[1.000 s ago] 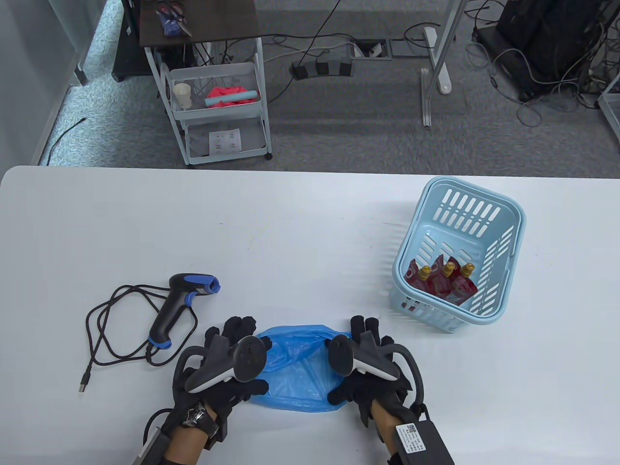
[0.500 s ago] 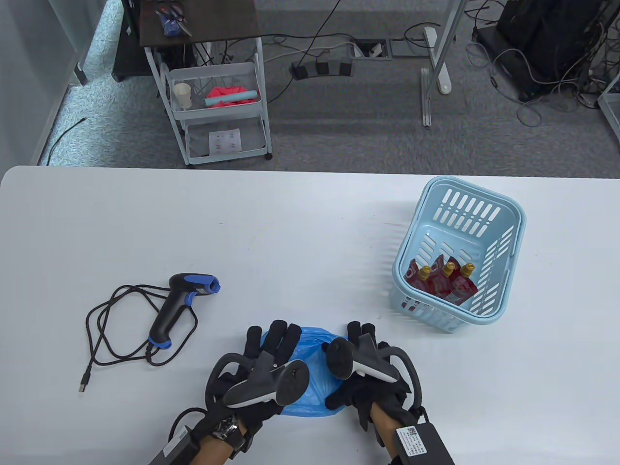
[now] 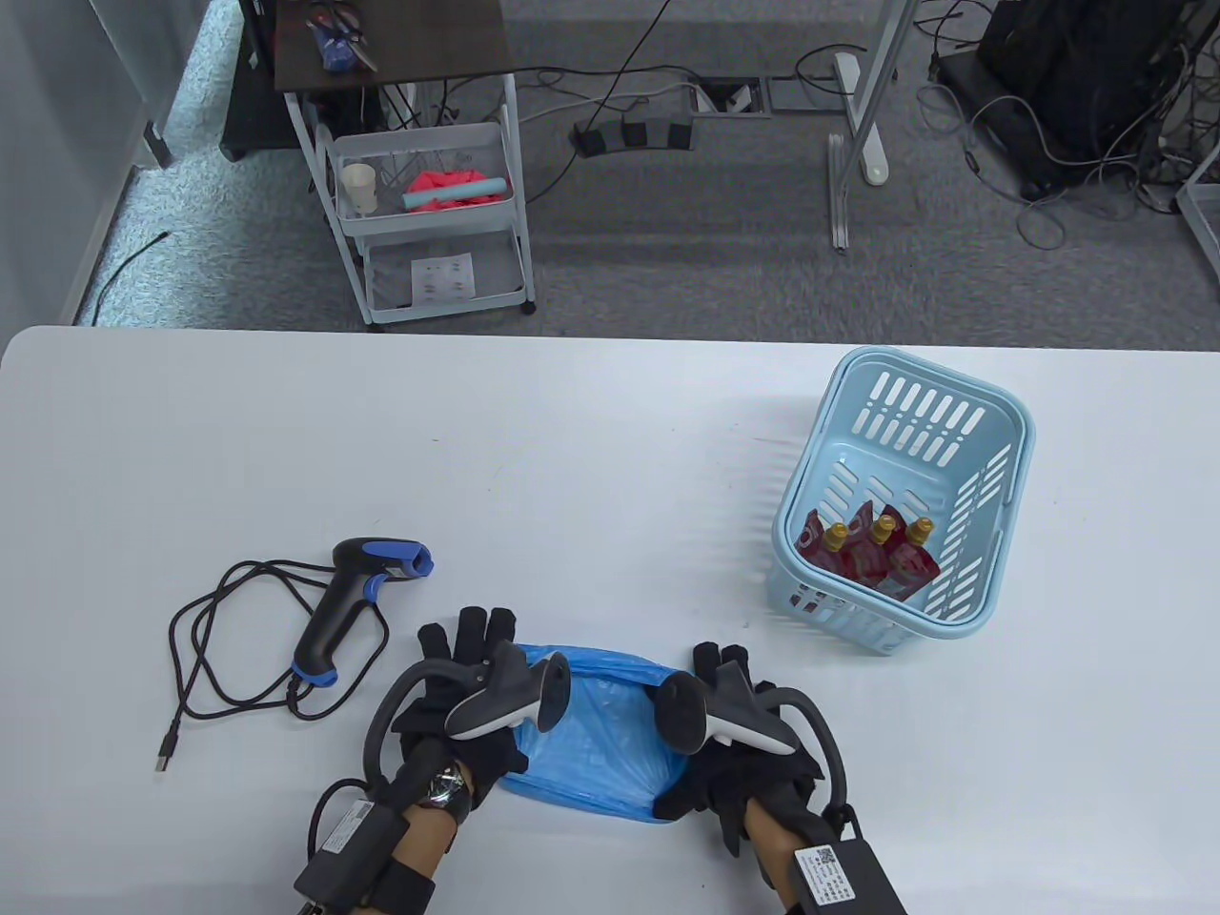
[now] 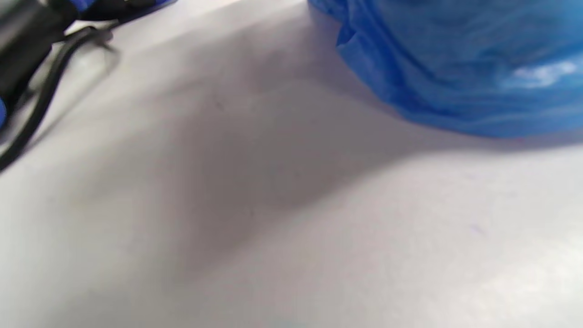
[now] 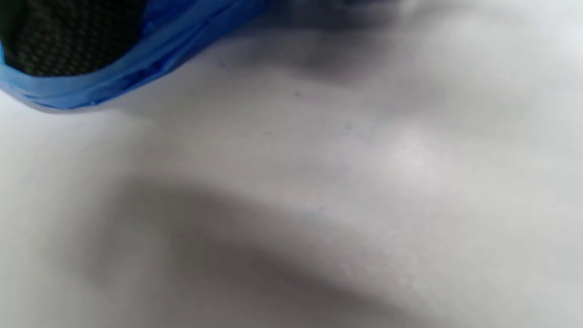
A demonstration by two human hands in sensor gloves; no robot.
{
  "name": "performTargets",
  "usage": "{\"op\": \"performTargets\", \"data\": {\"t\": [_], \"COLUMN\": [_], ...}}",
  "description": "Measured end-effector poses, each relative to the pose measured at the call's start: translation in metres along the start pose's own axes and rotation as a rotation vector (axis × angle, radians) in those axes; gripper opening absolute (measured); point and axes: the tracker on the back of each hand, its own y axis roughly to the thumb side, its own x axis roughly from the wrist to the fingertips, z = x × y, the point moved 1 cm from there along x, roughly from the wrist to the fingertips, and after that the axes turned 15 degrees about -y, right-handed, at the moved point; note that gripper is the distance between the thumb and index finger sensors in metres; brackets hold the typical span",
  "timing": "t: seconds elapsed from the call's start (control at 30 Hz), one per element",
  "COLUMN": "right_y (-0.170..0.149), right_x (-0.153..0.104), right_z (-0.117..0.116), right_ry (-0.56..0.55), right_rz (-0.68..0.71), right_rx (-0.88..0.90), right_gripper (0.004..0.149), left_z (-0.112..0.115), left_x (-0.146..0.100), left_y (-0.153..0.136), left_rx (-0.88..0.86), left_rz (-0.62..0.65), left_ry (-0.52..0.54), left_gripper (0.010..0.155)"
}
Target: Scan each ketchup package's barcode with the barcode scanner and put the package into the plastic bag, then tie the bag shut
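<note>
A crumpled blue plastic bag [image 3: 600, 748] lies on the white table [image 3: 572, 457] near its front edge, between my hands. My left hand [image 3: 464, 658] lies at the bag's left edge with straight fingers pointing away and its thumb on the film. My right hand [image 3: 724, 667] lies at the right edge, fingers also straight, thumb on the near corner. In the right wrist view the bag's rim [image 5: 136, 54] lies against the glove. The left wrist view shows only the bag [image 4: 455, 68] on the table. Three red ketchup packages [image 3: 867, 558] stand in the light blue basket [image 3: 1010, 429]. The black and blue barcode scanner [image 3: 353, 600] lies left of my left hand.
The scanner's black cable [image 3: 214, 658] loops on the table to the far left and ends in a loose USB plug [image 3: 168, 748]. The basket stands at the right, well beyond my right hand. A white trolley [image 3: 429, 219] and floor cables are behind the table.
My left hand swept right across the bag, bunching it, then came back to its left edge. The bag now lies spread wider again. My right hand shifted slightly toward the near edge.
</note>
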Motion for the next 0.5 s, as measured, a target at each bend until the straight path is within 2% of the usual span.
{"op": "performTargets", "data": {"t": [0.17, 0.23, 0.3, 0.4, 0.5], "right_y": [0.000, 0.000, 0.002, 0.011, 0.020], "right_x": [-0.002, -0.005, -0.008, -0.010, -0.003], "right_z": [0.012, 0.022, 0.031, 0.046, 0.041], "right_ry": [-0.039, -0.089, -0.142, -0.312, -0.315], "right_rz": [0.032, 0.051, 0.067, 0.074, 0.044], "right_rx": [0.005, 0.104, 0.171, 0.219, 0.193], "right_gripper": [0.107, 0.098, 0.088, 0.059, 0.048], "left_z": [0.003, 0.004, 0.004, 0.004, 0.004], "left_x": [-0.002, -0.002, -0.002, -0.002, -0.004], "left_y": [0.004, 0.004, 0.004, 0.005, 0.008], "left_rx": [0.003, -0.002, -0.007, -0.002, 0.011], "left_rz": [0.046, 0.061, 0.064, 0.066, 0.072], "left_ry": [-0.003, -0.003, -0.006, -0.005, -0.004], "left_gripper": [0.102, 0.102, 0.102, 0.102, 0.103]}}
